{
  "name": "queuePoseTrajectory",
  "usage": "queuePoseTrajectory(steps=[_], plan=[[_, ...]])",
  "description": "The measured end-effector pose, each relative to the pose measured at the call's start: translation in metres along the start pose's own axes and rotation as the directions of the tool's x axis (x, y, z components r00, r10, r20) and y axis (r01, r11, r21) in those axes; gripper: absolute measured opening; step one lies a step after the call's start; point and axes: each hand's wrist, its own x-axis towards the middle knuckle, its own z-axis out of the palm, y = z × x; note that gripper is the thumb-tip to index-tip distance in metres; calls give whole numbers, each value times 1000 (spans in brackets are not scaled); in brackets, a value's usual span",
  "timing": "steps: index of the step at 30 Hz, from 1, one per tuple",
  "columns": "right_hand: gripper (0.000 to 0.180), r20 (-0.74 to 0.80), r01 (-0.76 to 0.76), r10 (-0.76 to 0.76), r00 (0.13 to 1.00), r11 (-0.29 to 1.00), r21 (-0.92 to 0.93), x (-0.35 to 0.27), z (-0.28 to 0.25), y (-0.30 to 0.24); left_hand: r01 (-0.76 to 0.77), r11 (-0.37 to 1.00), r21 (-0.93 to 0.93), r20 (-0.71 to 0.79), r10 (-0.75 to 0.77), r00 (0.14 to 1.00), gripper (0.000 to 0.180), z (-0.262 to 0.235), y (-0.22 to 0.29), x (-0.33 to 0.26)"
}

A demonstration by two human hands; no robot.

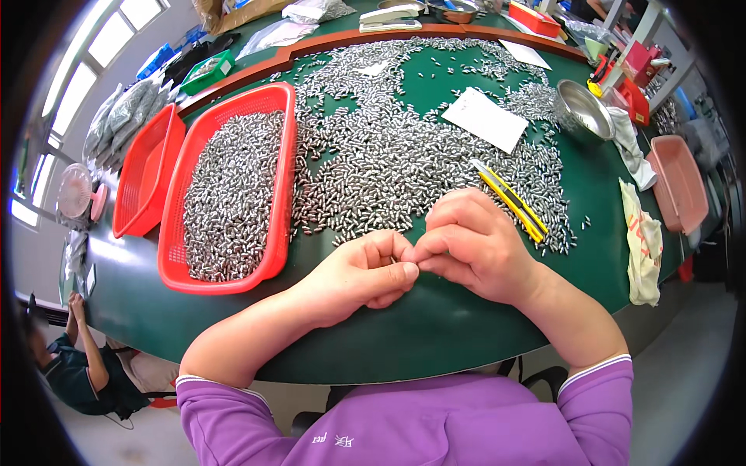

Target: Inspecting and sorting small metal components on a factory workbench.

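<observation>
My left hand (365, 272) and my right hand (478, 247) meet over the near part of the green table, fingertips pinched together. Whatever they pinch is too small and too covered by the fingers to make out. Beyond them spreads a wide heap of small, shiny, silver bullet-shaped metal pieces (373, 163). A yellow utility knife (513, 203) lies on the heap's right part, just past my right hand. Left of my hands stands a red plastic basket (284, 179), filled with the same kind of metal pieces.
An empty-looking red basket (144, 182) stands farther left. White paper (486, 119) lies on the heap. At right are a metal bowl (583, 111), a cloth (641, 241) and a pink bin (678, 184). A wooden ledge (435, 31) borders the back. Another person (85, 365) sits at lower left.
</observation>
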Motion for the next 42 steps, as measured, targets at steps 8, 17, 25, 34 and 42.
queuePoseTrajectory(steps=[8,17,25,34,42], plan=[[18,-42,-34,35,999,999,10,0,-7,-3,-102,994,28,-73,104,992,10,2,0,1],[18,-19,-13,13,1000,999,-36,-2,-8,-5,-104,990,96,-127,116,985,11,3,-2,0],[17,165,45,-41,985,999,-25,0,-8,-2,-338,941,27,-247,334,909,11,-2,0,5],[16,419,80,-38,907,993,-84,-7,-4,-8,-399,917,-18,-356,367,859,10,-4,-4,6],[16,-65,-17,2,998,973,-230,8,-27,-2,-503,854,136,-342,517,785,8,-15,-15,14]])
